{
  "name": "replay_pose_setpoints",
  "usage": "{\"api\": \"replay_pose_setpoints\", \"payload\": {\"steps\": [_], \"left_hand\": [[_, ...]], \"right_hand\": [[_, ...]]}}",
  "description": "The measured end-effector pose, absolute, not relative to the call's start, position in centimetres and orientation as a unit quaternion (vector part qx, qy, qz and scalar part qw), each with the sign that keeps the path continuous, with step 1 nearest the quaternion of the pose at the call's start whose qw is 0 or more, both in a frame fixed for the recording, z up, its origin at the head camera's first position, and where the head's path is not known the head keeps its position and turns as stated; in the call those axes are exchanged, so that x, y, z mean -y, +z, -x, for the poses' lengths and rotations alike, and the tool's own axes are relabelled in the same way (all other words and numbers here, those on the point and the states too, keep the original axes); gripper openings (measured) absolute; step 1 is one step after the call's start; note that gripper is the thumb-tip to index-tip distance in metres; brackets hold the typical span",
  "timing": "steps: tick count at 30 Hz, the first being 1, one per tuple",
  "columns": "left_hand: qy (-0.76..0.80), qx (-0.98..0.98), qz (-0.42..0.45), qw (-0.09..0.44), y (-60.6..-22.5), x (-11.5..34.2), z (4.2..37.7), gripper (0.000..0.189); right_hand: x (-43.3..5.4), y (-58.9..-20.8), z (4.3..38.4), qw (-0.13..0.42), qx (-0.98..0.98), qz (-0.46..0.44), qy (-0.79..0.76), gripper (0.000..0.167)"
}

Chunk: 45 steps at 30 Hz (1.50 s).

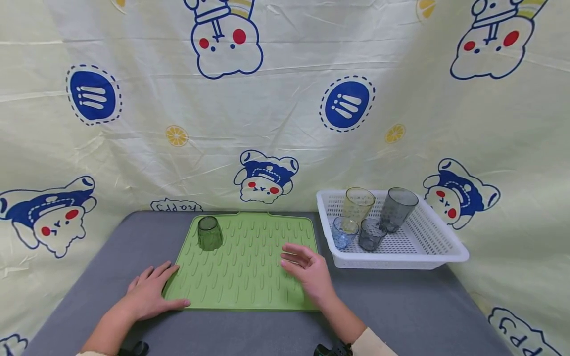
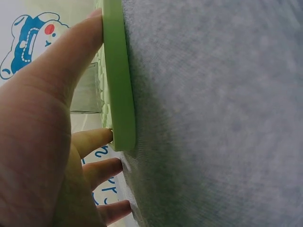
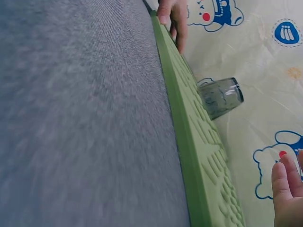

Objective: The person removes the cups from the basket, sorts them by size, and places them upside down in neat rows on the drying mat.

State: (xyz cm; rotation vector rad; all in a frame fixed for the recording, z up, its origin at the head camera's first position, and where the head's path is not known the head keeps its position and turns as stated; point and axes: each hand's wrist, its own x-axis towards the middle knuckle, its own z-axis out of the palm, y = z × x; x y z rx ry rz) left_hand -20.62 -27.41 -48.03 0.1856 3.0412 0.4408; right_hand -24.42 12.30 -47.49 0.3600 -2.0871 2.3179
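My left hand (image 1: pixel 149 292) rests with spread fingers at the front left corner of a green ridged drying mat (image 1: pixel 249 277). In the left wrist view its thumb (image 2: pixel 71 52) touches the mat's edge, while the other fingers reach past the corner. My right hand (image 1: pixel 309 272) hovers over the mat's right side with relaxed fingers and nothing in them. A dark tinted glass (image 1: pixel 210 235) stands upside down on the back left of the mat, away from both hands; the right wrist view shows this glass (image 3: pixel 221 98) from the side.
A white plastic basket (image 1: pixel 438 244) stands right of the mat. It holds a tall yellow-tinted glass (image 1: pixel 357 205), a tall grey glass (image 1: pixel 398 210), a small blue glass (image 1: pixel 344 233) and a small grey glass (image 1: pixel 371 235). A patterned curtain (image 1: pixel 285 109) hangs behind the grey table (image 1: pixel 401 306).
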Motion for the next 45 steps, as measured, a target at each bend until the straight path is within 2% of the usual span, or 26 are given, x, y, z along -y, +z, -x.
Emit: {"api": "replay_pose_setpoints", "payload": {"steps": [12,25,32,45], "left_hand": [[0.147,-0.986,-0.059,0.044,-47.7,27.5,20.8,0.108],[0.151,-0.986,-0.061,0.039,-48.1,27.6,20.8,0.108],[0.149,-0.986,-0.063,0.033,-48.0,27.4,20.7,0.106],[0.159,-0.985,-0.054,0.05,-48.0,27.4,20.8,0.108]], "right_hand": [[-16.2,-46.4,22.5,0.044,0.677,-0.169,0.715,0.048],[-20.9,-45.1,21.3,0.115,0.646,-0.251,0.712,0.04],[-23.8,-44.0,21.5,0.146,0.662,-0.239,0.695,0.038],[-27.2,-42.1,23.0,0.218,0.73,-0.154,0.629,0.03]]}}
